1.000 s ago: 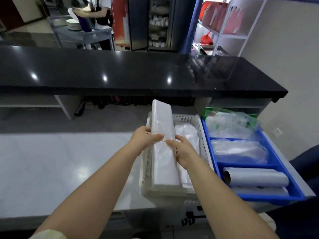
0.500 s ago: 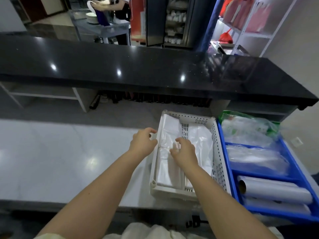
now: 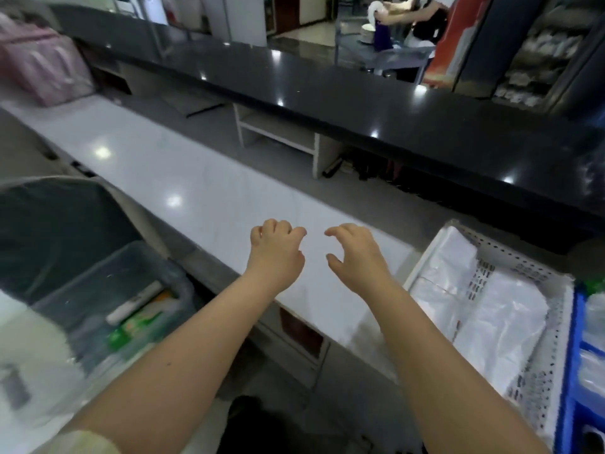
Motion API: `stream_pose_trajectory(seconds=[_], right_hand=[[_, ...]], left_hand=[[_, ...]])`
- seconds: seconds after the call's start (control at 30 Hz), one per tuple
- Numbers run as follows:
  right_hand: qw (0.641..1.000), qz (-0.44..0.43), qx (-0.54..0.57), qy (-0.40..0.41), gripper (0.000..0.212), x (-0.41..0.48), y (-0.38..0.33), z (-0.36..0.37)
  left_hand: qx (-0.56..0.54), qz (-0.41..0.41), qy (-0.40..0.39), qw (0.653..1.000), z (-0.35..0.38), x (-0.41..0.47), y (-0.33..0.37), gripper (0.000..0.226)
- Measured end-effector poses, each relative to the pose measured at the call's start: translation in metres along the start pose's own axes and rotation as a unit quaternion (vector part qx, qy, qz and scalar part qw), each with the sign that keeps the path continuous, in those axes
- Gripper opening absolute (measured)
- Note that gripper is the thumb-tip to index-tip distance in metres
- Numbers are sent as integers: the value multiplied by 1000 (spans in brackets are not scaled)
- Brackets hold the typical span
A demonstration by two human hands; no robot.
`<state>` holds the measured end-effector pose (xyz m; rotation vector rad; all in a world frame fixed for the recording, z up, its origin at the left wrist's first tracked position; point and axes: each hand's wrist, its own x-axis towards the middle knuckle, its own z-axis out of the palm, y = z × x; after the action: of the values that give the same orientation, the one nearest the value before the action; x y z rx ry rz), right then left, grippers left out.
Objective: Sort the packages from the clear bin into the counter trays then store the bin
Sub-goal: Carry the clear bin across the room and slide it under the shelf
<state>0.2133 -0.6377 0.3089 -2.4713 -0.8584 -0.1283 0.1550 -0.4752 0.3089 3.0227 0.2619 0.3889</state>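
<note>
Hands have let go of the white bag bundle, which now lies in the perforated white tray [image 3: 553,326] at 4 o'clock — that package looks sorted. Left hand [image 3: 276,252] and right hand [image 3: 357,257] hover empty over the white counter [image 3: 183,178], fingers loosely curled, forearms parallel. The clear bin [image 3: 108,296] at 8 o'clock still holds packages — likely the next reach.

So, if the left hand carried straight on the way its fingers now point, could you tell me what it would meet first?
Probably the white counter top. The left hand hovers empty above it, fingers curled forward and down, with nothing between. Depth is unclear, so that is a hedged reading.
</note>
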Motion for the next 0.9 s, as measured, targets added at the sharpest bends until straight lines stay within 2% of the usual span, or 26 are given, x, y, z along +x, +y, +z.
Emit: stream_pose_trajectory(seconds=[0.2,0.3,0.4,0.5,0.63,0.9], right_hand=[[988,-156,10,-3,37,33,-121,38],[979,-204,8,-20,37,44,-185,68],[972,-232,2,-41,35,49,-251,109],[970,-235,18,-66,36,46,-313,160],[970,-214,28,-110,38,34,-368,233],[965,-152,17,-214,43,4,-418,354]], left_hand=[[3,-122,53,991,-52,-51,-134,43],[8,-178,69,982,-72,-92,-207,41],[24,-234,52,971,-84,-143,-281,40],[27,-279,29,960,-87,-192,-348,41],[9,-292,-7,956,-74,-244,-417,44],[-40,-284,-118,951,-7,-295,-499,47]])
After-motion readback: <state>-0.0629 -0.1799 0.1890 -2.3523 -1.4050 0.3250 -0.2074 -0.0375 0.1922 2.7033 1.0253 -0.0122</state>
